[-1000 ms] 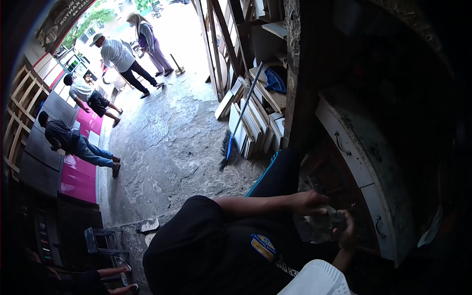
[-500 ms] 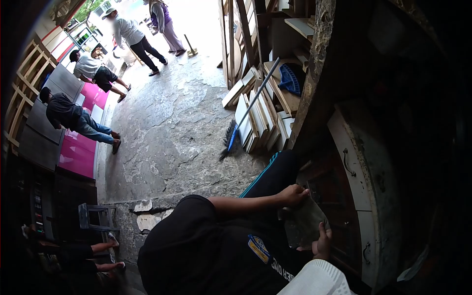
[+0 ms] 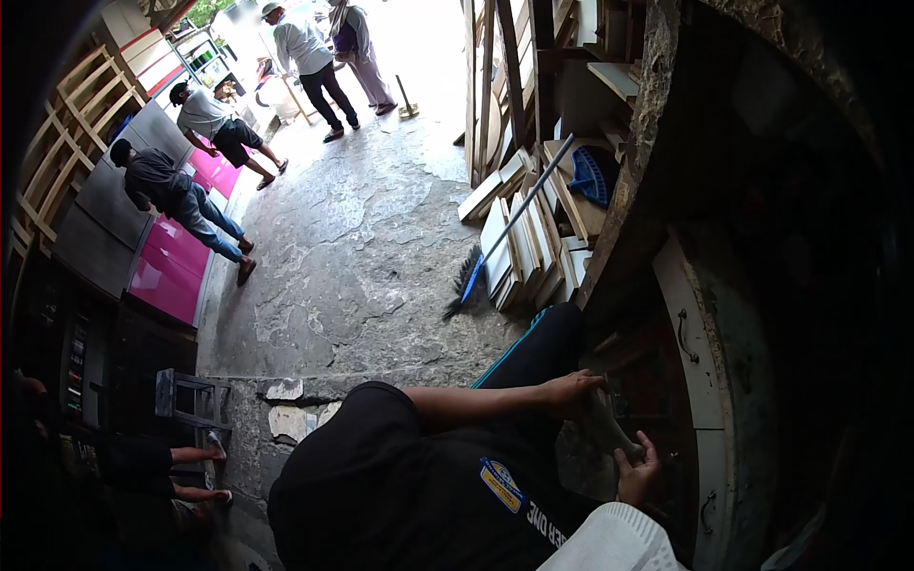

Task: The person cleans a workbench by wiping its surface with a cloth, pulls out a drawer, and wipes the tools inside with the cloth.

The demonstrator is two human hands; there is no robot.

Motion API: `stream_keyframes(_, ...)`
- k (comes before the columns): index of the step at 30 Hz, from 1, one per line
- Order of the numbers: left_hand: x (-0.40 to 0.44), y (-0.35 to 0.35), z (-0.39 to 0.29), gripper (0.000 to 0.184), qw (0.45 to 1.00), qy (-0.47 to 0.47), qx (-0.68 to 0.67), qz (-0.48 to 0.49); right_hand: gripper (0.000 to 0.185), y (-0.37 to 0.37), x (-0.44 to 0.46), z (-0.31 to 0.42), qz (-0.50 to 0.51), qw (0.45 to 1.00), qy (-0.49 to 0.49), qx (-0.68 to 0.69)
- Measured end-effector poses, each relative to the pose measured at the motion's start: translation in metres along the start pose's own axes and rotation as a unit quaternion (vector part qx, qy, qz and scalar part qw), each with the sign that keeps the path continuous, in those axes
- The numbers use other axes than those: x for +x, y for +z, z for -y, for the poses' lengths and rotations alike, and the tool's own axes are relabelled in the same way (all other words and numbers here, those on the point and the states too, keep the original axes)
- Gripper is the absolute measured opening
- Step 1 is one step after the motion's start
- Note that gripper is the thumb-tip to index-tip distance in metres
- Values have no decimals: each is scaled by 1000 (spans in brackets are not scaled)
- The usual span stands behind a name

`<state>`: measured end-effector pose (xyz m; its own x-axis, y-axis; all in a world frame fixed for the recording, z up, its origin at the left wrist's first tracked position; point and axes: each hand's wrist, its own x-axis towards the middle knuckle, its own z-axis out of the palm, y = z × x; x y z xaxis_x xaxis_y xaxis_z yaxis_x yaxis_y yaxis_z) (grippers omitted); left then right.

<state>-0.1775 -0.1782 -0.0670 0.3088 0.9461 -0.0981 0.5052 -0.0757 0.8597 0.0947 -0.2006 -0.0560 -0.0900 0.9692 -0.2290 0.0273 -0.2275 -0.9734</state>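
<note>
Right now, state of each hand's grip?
Left hand: closed, holding the upper end of a greyish sheet.
Right hand: thumb and fingers pinching its lower end.

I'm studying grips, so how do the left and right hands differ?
The left hand is at the upper end of the grey piece in view, the right hand at its lower end. The left hand is curled in; the right hand is more spread, its thumb apart from the fingers. The left hand's bare forearm shows, while a white ribbed object blocks the view behind the right hand. Both hold the same piece.
</note>
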Motion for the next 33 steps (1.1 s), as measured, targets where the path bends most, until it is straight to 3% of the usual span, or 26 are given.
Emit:
stream_keyframes(2, 9, 20, 17, 53, 997, 45, 59, 5, 38, -2, -5, 1, 14, 953, -104, -282)
stream_keyframes(4, 16, 30, 29, 43, 989, 91, 116, 13, 30, 1, -14, 17, -11, 939, -72, -337)
stream_keyframes(7, 20, 26, 24, 23, 951, 152, 242, 118, 20, 2, -28, 48, -36, 905, -55, -420)
stream_keyframes(9, 16, 28, 14, 18, 938, 153, 307, 52, 19, -4, -32, 48, -38, 890, -68, -449)
stream_keyframes(11, 15, 29, 5, 19, 935, 187, 299, -30, 21, -15, -27, 38, -68, 840, -345, -412)
stream_keyframes(12, 15, 28, 1, 20, 935, 204, 283, -59, 21, -20, -28, 35, -69, 840, -344, -414)
stream_keyframes(13, 15, 26, -5, 21, 934, 221, 267, -88, 19, -23, -30, 35, -8, 926, -257, -276)
stream_keyframes(14, 16, 15, -16, 21, 973, 181, 141, 28, 18, -25, -31, 35, 53, 977, -161, -127)
stream_keyframes(15, 16, 5, -28, 22, 980, 135, 10, 143, 18, -31, -29, 32, 53, 977, -161, -128)
stream_keyframes(16, 12, -5, -42, 22, 980, 136, 9, 143, 18, -41, -28, 28, 59, 986, -115, -104)
stream_keyframes(19, 6, -15, -54, 26, 982, 136, -11, 132, 21, -41, -26, 29, 79, 995, -50, -44)
stream_keyframes(21, 17, -1, -30, 21, 978, 204, -41, -7, 23, -35, -22, 34, 93, 995, -31, -9)
stream_keyframes(22, 15, -1, -34, 21, 978, 205, -41, -9, 28, -31, -21, 36, 108, 993, -50, 8)
stream_keyframes(24, 10, -2, -55, 27, 975, 108, -184, -70, 34, -18, -23, 40, 125, 989, -70, 25)
stream_keyframes(25, 9, -1, -62, 27, 975, 107, -183, -70, 44, -4, -28, 38, 139, 953, -38, 265)
stream_keyframes(27, 9, 0, -74, 33, 934, 133, -296, -148, 56, 9, -25, 18, 146, 860, -1, 490)
stream_keyframes(29, 10, -4, -85, 34, 946, 129, -258, -151, 83, 18, -7, -34, 228, 788, 24, 572)
stream_keyframes(31, 14, -5, -90, 34, 977, 119, -36, -175, 97, 38, 7, -53, 270, 746, 36, 607)
stream_keyframes(33, 16, -9, -88, 33, 985, 100, -21, -138, 92, 61, 8, -60, 410, 673, -40, 615)
